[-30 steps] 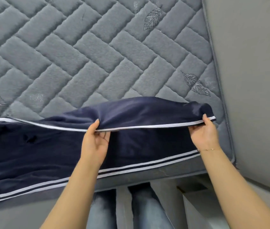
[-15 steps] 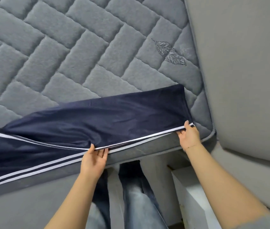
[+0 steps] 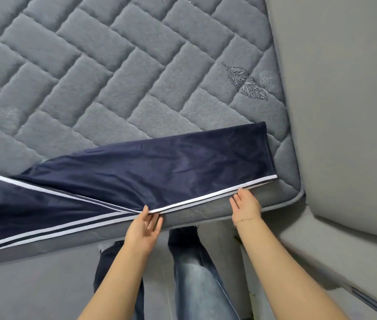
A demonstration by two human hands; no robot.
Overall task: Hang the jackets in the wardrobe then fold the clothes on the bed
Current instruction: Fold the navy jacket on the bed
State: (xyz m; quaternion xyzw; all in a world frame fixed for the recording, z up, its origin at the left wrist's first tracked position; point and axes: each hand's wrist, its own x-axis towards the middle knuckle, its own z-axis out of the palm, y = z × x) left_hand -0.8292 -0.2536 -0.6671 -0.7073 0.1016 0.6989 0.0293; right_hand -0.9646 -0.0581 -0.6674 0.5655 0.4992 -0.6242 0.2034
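Folding step: navy trousers being laid leg on leg at bed near edge. Left hand and right hand fingers relaxed, touching striped seam. Next: cross-fold needed.

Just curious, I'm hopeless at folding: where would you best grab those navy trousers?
Probably pinch the navy trousers along their white-striped edge, coming from the near side of the mattress. That edge lies straight along the mattress front, within reach of both hands.
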